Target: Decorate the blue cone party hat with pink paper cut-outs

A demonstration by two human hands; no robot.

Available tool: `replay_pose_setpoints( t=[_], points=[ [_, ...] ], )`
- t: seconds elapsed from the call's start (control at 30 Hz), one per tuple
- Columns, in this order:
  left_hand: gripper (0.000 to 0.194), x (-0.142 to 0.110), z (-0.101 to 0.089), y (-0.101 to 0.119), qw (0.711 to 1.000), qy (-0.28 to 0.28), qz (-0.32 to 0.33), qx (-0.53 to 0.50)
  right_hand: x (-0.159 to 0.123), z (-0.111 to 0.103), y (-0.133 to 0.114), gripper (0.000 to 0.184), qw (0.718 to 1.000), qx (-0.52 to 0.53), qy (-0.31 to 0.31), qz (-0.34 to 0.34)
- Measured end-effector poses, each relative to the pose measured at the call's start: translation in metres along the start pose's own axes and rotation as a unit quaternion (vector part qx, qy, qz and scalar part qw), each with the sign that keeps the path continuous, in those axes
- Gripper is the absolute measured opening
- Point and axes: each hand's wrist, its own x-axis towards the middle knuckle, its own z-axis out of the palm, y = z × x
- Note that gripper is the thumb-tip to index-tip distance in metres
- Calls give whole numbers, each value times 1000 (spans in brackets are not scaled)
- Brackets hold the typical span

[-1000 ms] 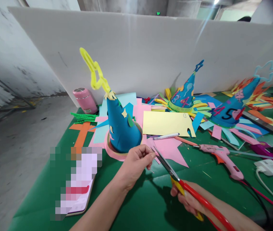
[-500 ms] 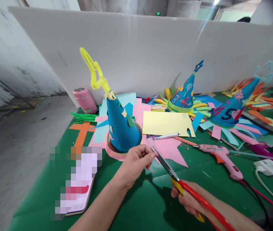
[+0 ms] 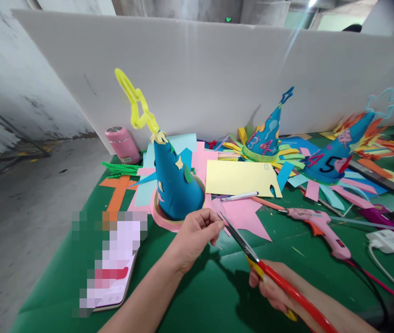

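Note:
My right hand [image 3: 276,284] grips scissors [image 3: 247,245] with red and yellow handles. The blades look nearly closed, and their tips reach the fingertips of my left hand [image 3: 202,231]. The left fingers are pinched together; what they hold is too small or hidden to make out. Just behind them stands a blue paper cone hat [image 3: 178,185] with a yellow pipe-cleaner shape [image 3: 141,111] on its tip, small stars on its side and a pink brim. Pink paper pieces [image 3: 245,217] lie beyond the scissors' tips.
A phone [image 3: 120,273] lies on the left. A pink glue gun [image 3: 322,226] with its cord, a pen [image 3: 240,196] and a yellow sheet [image 3: 240,175] lie to the right. Two decorated hats [image 3: 264,136] stand farther back. A pink bottle [image 3: 122,144] is near the white board [image 3: 200,83].
My right hand and the scissors' handles have shifted very slightly, and the blades look a little more closed. My left hand stays in place.

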Motion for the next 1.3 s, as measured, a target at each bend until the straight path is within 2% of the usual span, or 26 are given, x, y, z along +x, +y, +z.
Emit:
replay_pose_setpoints(
  t=[0.2,0.53,0.83,0.97,1.1,1.3],
  points=[
    [21,0,0,0,1000,-4,-4,-3,-1,-1,10,46,1000,18,20,0],
    [19,0,0,-2,1000,-8,-10,-1,-1,4,-7,41,999,22,19,17],
    [21,1,1,-1,1000,-6,-21,-4,8,3,23,37,997,42,21,68],
    [20,0,1,-1,1000,-6,-20,-5,2,4,11,38,998,41,29,31],
    [20,1,2,-2,1000,-9,-23,-8,-4,5,-4,46,999,40,21,21],
    [20,0,3,-4,999,-9,-30,-10,-3,6,-6,49,999,31,28,14]
  ],
)
